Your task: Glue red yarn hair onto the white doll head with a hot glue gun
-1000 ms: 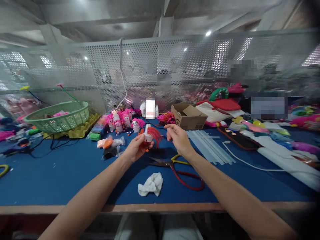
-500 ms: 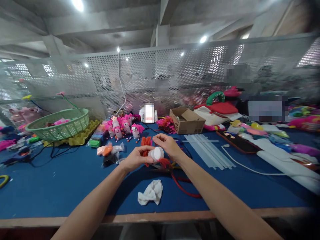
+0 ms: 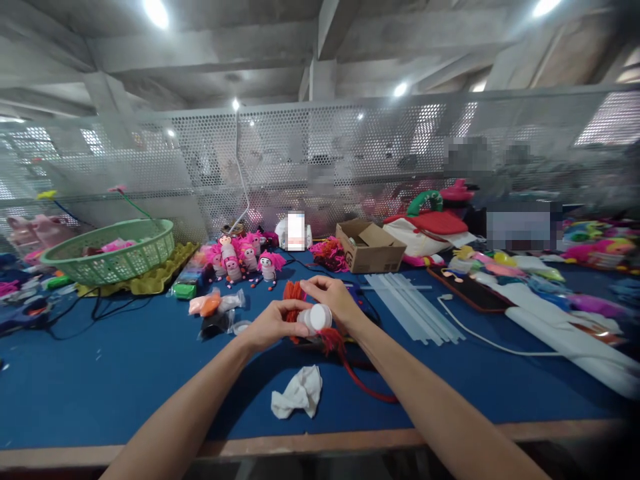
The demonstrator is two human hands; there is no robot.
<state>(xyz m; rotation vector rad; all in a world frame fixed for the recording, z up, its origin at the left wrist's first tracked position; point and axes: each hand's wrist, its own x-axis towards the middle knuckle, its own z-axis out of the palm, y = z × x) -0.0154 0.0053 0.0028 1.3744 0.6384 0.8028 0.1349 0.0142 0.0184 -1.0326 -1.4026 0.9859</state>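
Note:
My left hand point(image 3: 274, 325) is closed around the side of a small white bottle-shaped piece point(image 3: 319, 319), thumb on the near side. The piece lies tilted with its round white end toward me. Orange-red yarn point(image 3: 294, 291) bunches at its far end. There my right hand point(image 3: 333, 299) pinches at the yarn with thumb and forefinger, the other fingers curled; the exact grip is partly hidden. A red yarn cord point(image 3: 363, 385) with a frayed end trails below the right wrist. Nearer the table edge lies a crumpled white tissue point(image 3: 299, 392).
Several pink-haired dolls point(image 3: 243, 257) stand behind bagged coloured clay point(image 3: 216, 305). A green basket point(image 3: 113, 257) is at left. To the right are a cardboard box point(image 3: 377, 250), translucent sticks point(image 3: 407, 307), a white cable point(image 3: 480, 343) and a white roll point(image 3: 565, 347).
The view has shifted slightly. Both hands stay at the bottle-shaped piece, its white end now turned more upward. My right fingers have moved slightly closer to the orange-red yarn.

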